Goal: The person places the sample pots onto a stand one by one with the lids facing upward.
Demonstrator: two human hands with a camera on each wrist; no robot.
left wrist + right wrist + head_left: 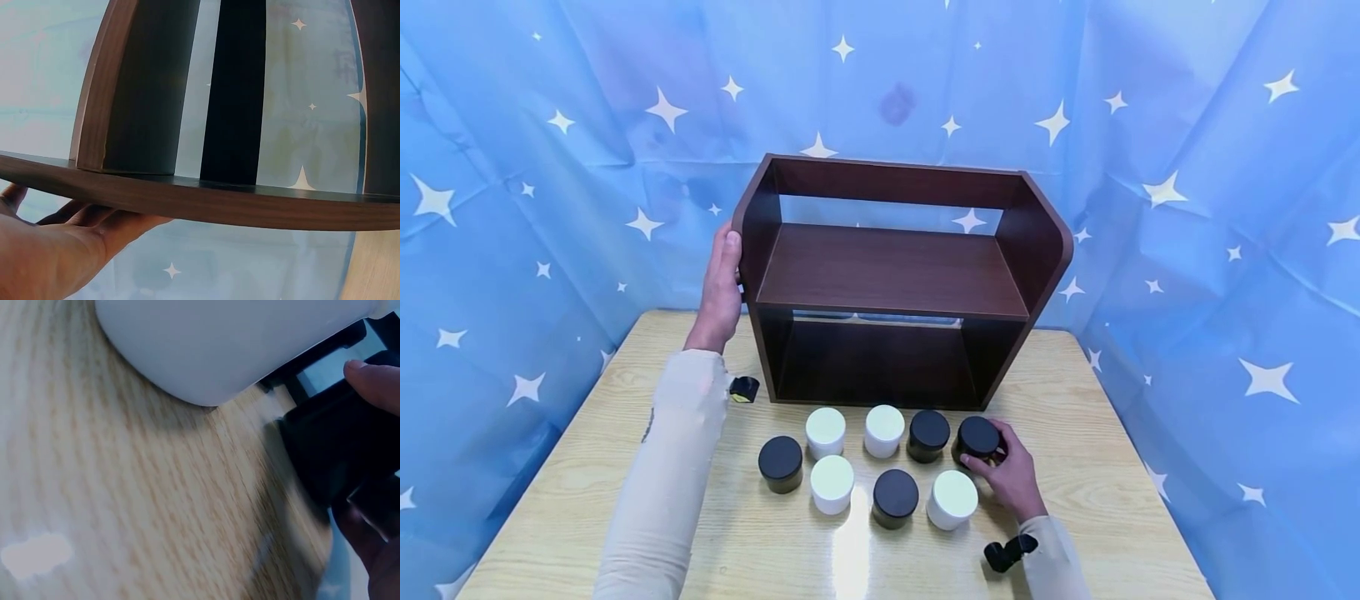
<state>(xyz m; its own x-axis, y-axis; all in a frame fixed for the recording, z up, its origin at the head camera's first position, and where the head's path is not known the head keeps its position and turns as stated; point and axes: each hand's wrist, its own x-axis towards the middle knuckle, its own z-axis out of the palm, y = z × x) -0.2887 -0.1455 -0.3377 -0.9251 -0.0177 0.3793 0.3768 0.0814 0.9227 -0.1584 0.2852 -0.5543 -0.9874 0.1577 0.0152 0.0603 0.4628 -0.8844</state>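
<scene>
A dark brown two-tier shelf (891, 271) stands at the back of the table. My left hand (721, 292) lies against the outside of its left side panel (250, 212). In the left wrist view, the fingers (134, 226) stretch along that panel's outer face. At the right end of the back row of jars, my right hand (1011, 475) grips a black jar (976, 437) between thumb and fingers. A white jar (952, 500) stands in front and to the left of it. Another black jar (928, 437) is just left of the gripped one.
Several more white and black jars stand in front of the shelf, among them a white jar (832, 485), a black jar (895, 500) and a black jar (780, 464) at the left. A blue star-patterned curtain (895, 75) surrounds the wooden table (1120, 500).
</scene>
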